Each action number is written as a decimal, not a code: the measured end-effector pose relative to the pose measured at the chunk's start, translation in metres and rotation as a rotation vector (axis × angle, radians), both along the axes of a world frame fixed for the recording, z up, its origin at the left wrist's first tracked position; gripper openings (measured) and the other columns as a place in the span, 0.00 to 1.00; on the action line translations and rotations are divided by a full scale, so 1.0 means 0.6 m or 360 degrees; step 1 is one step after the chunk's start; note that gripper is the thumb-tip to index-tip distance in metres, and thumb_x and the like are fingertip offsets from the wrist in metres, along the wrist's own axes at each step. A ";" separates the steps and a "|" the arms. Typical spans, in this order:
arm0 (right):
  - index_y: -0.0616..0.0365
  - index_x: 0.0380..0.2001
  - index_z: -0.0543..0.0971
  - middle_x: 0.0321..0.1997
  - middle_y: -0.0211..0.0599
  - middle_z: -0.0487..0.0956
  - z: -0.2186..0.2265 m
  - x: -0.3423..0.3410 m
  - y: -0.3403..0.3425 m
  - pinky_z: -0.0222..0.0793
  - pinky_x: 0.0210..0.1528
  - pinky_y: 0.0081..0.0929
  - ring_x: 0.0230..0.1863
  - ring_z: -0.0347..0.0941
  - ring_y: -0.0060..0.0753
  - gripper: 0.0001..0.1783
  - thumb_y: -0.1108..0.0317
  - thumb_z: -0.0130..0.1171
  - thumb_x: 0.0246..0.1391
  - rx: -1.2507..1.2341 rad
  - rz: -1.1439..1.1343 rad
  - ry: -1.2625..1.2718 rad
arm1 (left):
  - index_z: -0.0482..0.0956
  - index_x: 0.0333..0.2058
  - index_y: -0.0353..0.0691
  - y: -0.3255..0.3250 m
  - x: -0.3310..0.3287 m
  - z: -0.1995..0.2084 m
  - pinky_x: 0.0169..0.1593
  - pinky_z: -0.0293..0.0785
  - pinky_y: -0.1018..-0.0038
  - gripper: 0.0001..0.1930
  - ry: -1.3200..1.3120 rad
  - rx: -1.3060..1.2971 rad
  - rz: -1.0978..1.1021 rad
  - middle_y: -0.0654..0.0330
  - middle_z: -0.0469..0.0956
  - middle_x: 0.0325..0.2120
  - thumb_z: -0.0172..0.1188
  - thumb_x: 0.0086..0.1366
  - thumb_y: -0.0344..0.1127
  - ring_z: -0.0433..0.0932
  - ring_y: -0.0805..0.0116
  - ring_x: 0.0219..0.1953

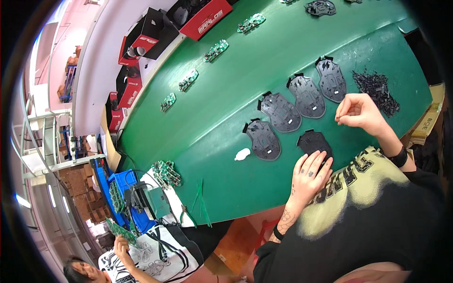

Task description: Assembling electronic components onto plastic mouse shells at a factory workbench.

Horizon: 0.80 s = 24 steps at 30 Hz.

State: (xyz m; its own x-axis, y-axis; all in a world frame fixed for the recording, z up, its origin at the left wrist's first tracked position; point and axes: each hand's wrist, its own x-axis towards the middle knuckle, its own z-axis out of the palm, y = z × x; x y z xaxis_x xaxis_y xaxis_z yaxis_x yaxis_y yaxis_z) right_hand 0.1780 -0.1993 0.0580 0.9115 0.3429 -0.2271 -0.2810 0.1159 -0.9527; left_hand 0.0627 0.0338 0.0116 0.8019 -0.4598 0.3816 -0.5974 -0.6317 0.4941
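Observation:
My left hand [309, 175] lies flat, fingers spread, on a black plastic mouse base shell [312, 141] near the front edge of the green table [226, 108]. My right hand [359, 112] is raised just right of it, fingertips pinched on a tiny part too small to make out. Beyond my hands, several more black base shells [281, 112] lie in a curved row. A heap of small black plastic bits [376, 88] sits to the right of the row.
Several green circuit boards [216, 50] lie along the far edge, with red and black boxes [200, 18] behind them. A small white piece [242, 154] lies left of the shells. Another person [125, 257] holds a circuit board at lower left beside blue bins [118, 188].

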 end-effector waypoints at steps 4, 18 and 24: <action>0.62 0.26 0.76 0.32 0.34 0.81 -0.008 0.002 -0.005 0.74 0.39 0.19 0.34 0.77 0.20 0.07 0.81 0.65 0.46 -0.0127 0.0049 0.0061 | 0.83 0.45 0.47 -0.005 0.002 -0.002 0.60 0.66 0.60 0.19 0.0004 -0.0035 0.0016 0.60 0.78 0.49 0.70 0.53 0.34 0.76 0.62 0.54; 0.66 0.35 0.83 0.33 0.36 0.84 0.006 -0.010 -0.018 0.77 0.40 0.21 0.36 0.80 0.20 0.07 0.77 0.66 0.51 -0.0879 0.0100 -0.0176 | 0.84 0.44 0.50 0.010 0.009 -0.006 0.60 0.67 0.62 0.18 0.0024 0.0003 0.0040 0.62 0.79 0.49 0.71 0.52 0.35 0.76 0.65 0.53; 0.64 0.38 0.84 0.33 0.37 0.85 -0.003 -0.038 -0.025 0.78 0.41 0.24 0.36 0.82 0.24 0.09 0.78 0.64 0.52 -0.0915 0.0116 -0.0296 | 0.84 0.44 0.50 0.006 0.007 -0.004 0.60 0.67 0.62 0.18 0.0036 -0.0009 0.0070 0.63 0.79 0.49 0.71 0.51 0.34 0.76 0.65 0.53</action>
State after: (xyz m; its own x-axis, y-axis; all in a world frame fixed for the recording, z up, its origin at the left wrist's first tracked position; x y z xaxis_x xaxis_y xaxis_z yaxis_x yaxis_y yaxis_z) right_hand 0.1551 -0.2142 0.0560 0.9324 0.2756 -0.2336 -0.0916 -0.4452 -0.8907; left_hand 0.0670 0.0373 0.0092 0.8297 -0.4217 0.3656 -0.5577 -0.6543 0.5107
